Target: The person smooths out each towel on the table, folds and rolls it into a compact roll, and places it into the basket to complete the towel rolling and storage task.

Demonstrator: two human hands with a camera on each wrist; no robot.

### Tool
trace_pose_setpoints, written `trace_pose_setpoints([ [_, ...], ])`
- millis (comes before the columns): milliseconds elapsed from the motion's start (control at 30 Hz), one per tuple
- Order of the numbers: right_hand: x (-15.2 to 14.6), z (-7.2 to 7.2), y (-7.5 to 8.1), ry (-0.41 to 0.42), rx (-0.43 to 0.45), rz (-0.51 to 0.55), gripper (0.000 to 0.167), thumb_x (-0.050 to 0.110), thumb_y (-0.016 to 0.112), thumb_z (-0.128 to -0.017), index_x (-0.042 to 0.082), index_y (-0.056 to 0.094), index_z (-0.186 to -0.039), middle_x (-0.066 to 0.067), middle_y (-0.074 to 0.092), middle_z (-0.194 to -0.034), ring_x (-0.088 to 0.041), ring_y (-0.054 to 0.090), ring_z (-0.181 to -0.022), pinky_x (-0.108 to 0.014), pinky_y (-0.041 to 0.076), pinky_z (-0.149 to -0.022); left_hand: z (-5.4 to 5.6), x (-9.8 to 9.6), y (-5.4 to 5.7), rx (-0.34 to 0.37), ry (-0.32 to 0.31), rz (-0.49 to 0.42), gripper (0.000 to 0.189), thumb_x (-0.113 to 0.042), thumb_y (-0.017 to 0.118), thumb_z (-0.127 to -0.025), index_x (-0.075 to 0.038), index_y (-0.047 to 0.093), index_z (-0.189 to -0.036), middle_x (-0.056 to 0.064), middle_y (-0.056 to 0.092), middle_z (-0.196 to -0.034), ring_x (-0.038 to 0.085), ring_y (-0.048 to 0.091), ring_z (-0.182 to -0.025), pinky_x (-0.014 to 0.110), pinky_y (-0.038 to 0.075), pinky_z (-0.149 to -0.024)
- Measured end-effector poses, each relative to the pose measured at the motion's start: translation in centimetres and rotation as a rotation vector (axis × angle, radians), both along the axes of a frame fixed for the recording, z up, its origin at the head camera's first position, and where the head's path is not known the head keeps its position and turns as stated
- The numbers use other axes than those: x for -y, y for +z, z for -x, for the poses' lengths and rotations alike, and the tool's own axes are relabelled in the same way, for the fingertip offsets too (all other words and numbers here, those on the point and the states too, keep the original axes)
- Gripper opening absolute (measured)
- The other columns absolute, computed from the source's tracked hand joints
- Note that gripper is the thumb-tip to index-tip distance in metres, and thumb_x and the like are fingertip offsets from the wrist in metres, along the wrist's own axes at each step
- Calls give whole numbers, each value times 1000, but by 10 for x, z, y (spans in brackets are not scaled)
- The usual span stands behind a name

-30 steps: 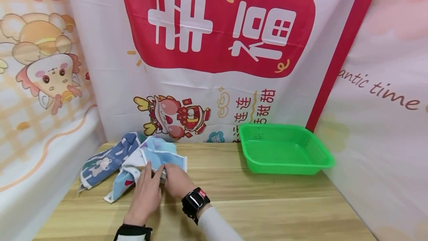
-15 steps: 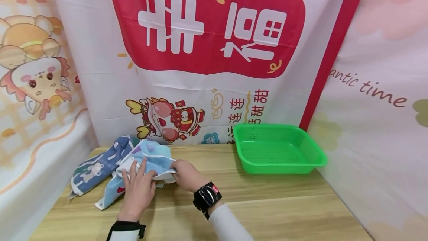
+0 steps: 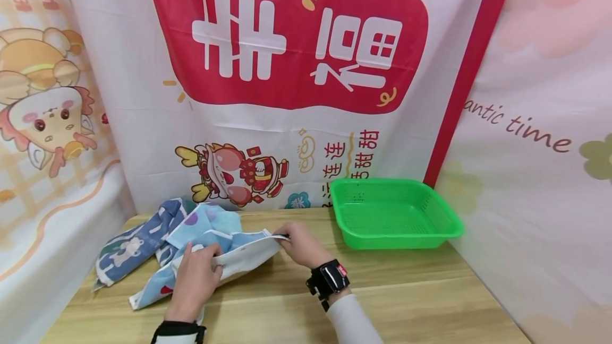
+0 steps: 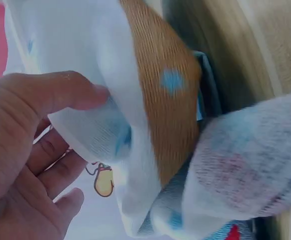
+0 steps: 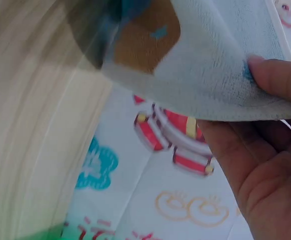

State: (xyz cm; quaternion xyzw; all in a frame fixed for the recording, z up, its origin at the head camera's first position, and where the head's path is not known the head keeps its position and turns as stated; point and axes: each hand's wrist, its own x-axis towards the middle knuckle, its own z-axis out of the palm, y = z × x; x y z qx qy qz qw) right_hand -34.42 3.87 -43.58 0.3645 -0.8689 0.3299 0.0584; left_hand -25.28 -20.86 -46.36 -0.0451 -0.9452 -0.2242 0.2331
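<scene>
- While working over the wooden table (image 3: 392, 291), looks only partway through opening out the light blue and white cloth (image 3: 251, 259): judged done, raising and drawing out the right-hand edge; judged left, straightening the bunched part on the left.
- At the right rear of the table, shows a green basket (image 3: 397, 241), well apart from both hands and from the cloth; seems to play no part at this stage.
- Between the two hands, shows the cloth as a sagging white band, lifted off the table at the right and crumpled at the left, beside light blue folds with a purple spot (image 3: 191, 219); cannot tell whether one piece or several.
- Beyond the left hand, farther left, shows a dark blue cloth (image 3: 129, 254), bunched on the table against the light blue folds and held by neither hand.
- With the left hand (image 3: 196, 280) partly closed, pinches the left end of the raised band, thumb in front and fingers behind.
- With the right hand (image 3: 302, 246) closed to a pinch, grips the far right edge, thumb on one face and fingers on the other.
- Along the stretch between both grips, shows a brown patch (image 4: 158, 120) bearing a small blue mark (image 4: 173, 81).
</scene>
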Motion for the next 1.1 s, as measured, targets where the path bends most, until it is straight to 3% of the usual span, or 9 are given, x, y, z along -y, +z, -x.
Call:
trace_pose_setpoints([
  [167,-30,-1,-6,-39,11,21,15,1,68,-94,6,80,-101,-5,76,-98,-14,70,-93,-25,56,-82,-4,-3,1,-15,-21,59,21,5,80,-71,-4,74,-89,10,75,-84,35,72,-88,68,22,-116],
  [367,-65,4,-12,-129,4,38,13,5,68,-96,8,79,-102,-2,77,-98,-14,70,-90,-28,57,-78,-6,1,2,105,-53,39,13,2,81,-74,-6,76,-83,4,73,-78,31,71,-84,67,21,-117],
  [567,-95,8,-17,-149,23,50,14,4,66,-97,7,77,-103,-4,76,-98,-15,69,-89,-29,57,-75,-6,6,2,198,-70,-6,10,-3,81,-77,-9,74,-81,1,71,-78,27,70,-82,64,29,-115],
  [633,-103,8,-17,-166,24,55,14,3,65,-97,7,77,-104,-5,75,-99,-17,69,-90,-30,57,-76,-7,6,3,211,-70,-21,10,-5,80,-78,-10,73,-82,-1,71,-79,23,68,-80,61,39,-108],
  [733,-114,9,-18,-193,21,66,15,3,65,-97,6,77,-105,-6,75,-99,-18,69,-91,-30,57,-76,-8,7,5,238,-61,-36,10,-7,79,-80,-12,71,-83,-3,66,-76,17,60,-73,47,52,-82],
  [833,-122,9,-17,-211,14,88,15,2,65,-96,4,77,-106,-8,75,-99,-20,69,-90,-30,58,-76,-11,8,9,256,-57,-37,11,-7,79,-80,-13,69,-84,-3,56,-70,15,49,-67,33,41,-62],
  [900,-127,9,-16,-220,5,108,15,1,66,-95,2,77,-105,-9,75,-98,-20,69,-89,-31,58,-76,-12,8,12,257,-68,-35,12,-7,78,-80,-13,69,-84,-2,50,-68,15,44,-65,31,34,-60],
  [1100,-138,9,-16,-279,18,161,15,-1,66,-94,2,77,-104,-10,75,-97,-20,70,-89,-33,59,-76,-13,9,16,271,-119,-61,18,-6,75,-80,-14,59,-75,-4,47,-62,12,43,-61,26,34,-58],
])
